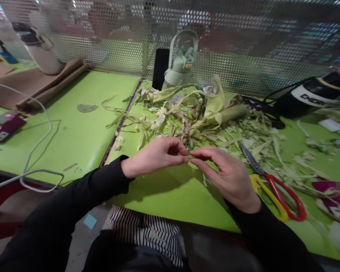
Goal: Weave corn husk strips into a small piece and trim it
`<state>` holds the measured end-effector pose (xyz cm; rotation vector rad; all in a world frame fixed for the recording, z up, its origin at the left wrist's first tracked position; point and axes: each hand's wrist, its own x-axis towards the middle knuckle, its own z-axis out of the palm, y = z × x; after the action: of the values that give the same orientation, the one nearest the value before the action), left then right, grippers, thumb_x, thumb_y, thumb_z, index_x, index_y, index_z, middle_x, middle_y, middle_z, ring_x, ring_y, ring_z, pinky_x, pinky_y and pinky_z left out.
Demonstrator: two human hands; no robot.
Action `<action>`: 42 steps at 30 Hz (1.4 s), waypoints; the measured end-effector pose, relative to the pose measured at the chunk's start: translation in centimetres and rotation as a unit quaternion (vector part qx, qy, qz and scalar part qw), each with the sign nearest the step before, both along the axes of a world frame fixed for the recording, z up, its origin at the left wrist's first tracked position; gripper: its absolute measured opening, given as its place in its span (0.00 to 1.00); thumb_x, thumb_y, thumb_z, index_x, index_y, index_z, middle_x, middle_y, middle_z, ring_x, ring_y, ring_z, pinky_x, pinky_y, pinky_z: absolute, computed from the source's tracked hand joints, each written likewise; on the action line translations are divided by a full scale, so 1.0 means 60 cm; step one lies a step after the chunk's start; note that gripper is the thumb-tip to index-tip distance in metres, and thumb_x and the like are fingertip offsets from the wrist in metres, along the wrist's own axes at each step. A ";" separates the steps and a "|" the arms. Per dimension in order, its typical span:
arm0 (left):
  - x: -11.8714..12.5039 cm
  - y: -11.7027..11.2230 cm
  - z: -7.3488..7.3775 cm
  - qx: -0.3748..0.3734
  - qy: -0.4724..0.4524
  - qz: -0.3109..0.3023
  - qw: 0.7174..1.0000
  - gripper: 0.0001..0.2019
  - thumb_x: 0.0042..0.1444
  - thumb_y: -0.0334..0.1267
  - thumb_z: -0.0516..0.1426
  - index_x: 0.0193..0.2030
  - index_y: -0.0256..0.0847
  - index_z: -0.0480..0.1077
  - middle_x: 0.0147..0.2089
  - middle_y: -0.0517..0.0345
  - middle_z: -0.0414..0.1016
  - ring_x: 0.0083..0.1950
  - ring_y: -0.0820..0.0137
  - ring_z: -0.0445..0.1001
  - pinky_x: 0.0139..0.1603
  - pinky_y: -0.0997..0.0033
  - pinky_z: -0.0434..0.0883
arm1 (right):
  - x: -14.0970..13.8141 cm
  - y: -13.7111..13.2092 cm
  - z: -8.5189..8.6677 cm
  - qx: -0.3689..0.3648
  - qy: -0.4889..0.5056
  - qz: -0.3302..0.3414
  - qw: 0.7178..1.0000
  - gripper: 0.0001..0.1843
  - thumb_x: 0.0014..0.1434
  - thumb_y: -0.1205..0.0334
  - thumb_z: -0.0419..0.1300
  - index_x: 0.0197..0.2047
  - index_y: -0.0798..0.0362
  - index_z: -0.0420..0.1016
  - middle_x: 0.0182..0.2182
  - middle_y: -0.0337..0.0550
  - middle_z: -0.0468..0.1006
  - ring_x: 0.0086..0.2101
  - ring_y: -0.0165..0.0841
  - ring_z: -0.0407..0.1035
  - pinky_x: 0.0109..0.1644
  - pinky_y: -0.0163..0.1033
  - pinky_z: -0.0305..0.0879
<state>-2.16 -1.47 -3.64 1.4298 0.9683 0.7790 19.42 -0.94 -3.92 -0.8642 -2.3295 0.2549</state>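
My left hand and my right hand meet fingertip to fingertip above the green tabletop. Between them, both pinch a small green strip, mostly hidden by the fingers; it looks like a bit of plant leaf or husk. Just beyond lies a heap of corn husks, with pale leaves, dry brown strands and thin shreds. Scissors with one red and one yellow handle rest beside my right hand, blades partly apart and pointing away from me.
A pale green bottle stands at the back near a dark phone-like slab. A black bottle leans at right. Shredded husk covers the right side. A white cable crosses the left table; a perforated screen closes the back.
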 end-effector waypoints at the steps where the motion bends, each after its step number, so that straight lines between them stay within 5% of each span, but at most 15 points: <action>1: 0.000 -0.001 0.000 -0.002 0.004 -0.001 1.000 0.05 0.57 0.33 0.63 0.36 0.36 0.71 0.30 0.64 0.73 0.31 0.79 0.69 0.34 0.77 0.65 | 0.000 -0.001 0.001 0.026 -0.011 0.005 1.000 0.07 0.66 0.62 0.61 0.47 0.50 0.78 0.40 0.44 0.85 0.39 0.35 0.80 0.45 0.40 0.78; 12: -0.011 0.005 0.028 -0.035 0.039 -0.020 0.998 0.05 0.55 0.32 0.64 0.35 0.34 0.72 0.29 0.65 0.73 0.30 0.81 0.68 0.34 0.77 0.66 | -0.013 0.002 0.003 0.112 -0.054 0.029 0.992 0.07 0.69 0.62 0.57 0.43 0.54 0.76 0.34 0.46 0.83 0.34 0.35 0.78 0.38 0.39 0.74; 23: -0.050 -0.003 0.103 0.049 0.134 0.020 0.990 0.01 0.56 0.30 0.62 0.33 0.36 0.74 0.32 0.60 0.76 0.35 0.75 0.76 0.40 0.69 0.73 | -0.059 -0.009 0.065 0.007 0.004 -0.013 1.000 0.11 0.67 0.54 0.60 0.49 0.45 0.79 0.44 0.43 0.85 0.43 0.40 0.79 0.49 0.45 0.75; 28: -0.049 -0.016 0.134 0.084 0.178 0.088 0.976 0.03 0.55 0.33 0.64 0.33 0.37 0.74 0.28 0.63 0.73 0.35 0.74 0.79 0.38 0.70 0.75 | -0.076 -0.015 0.082 -0.028 0.079 -0.021 0.996 0.07 0.63 0.55 0.64 0.43 0.44 0.82 0.38 0.40 0.85 0.36 0.36 0.78 0.42 0.43 0.77; 33: -0.087 -0.011 0.149 0.127 0.141 0.108 0.976 0.08 0.64 0.34 0.57 0.47 0.36 0.75 0.39 0.60 0.77 0.41 0.76 0.80 0.42 0.71 0.73 | -0.076 -0.012 0.088 -0.050 0.186 -0.031 0.981 0.06 0.60 0.58 0.68 0.40 0.48 0.83 0.33 0.37 0.84 0.30 0.29 0.76 0.36 0.37 0.76; 38: -0.160 0.023 0.115 0.235 0.299 0.303 0.874 0.07 0.62 0.36 0.59 0.40 0.35 0.76 0.38 0.54 0.80 0.39 0.73 0.77 0.42 0.71 0.72 | -0.066 0.000 0.081 -0.042 0.246 -0.072 0.966 0.06 0.56 0.60 0.71 0.38 0.48 0.83 0.32 0.36 0.85 0.30 0.28 0.77 0.36 0.36 0.78; 42: -0.188 0.043 0.077 0.221 0.434 0.330 0.809 0.06 0.59 0.34 0.58 0.37 0.37 0.78 0.38 0.53 0.82 0.37 0.69 0.75 0.41 0.69 0.70 | -0.062 0.026 0.054 -0.083 0.263 -0.073 0.959 0.06 0.54 0.60 0.71 0.37 0.49 0.83 0.31 0.37 0.85 0.28 0.28 0.77 0.34 0.35 0.78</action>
<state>-13.46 1.11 0.95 1.9292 2.1890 0.8798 15.72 0.59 -0.68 -0.9128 -1.7605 0.5500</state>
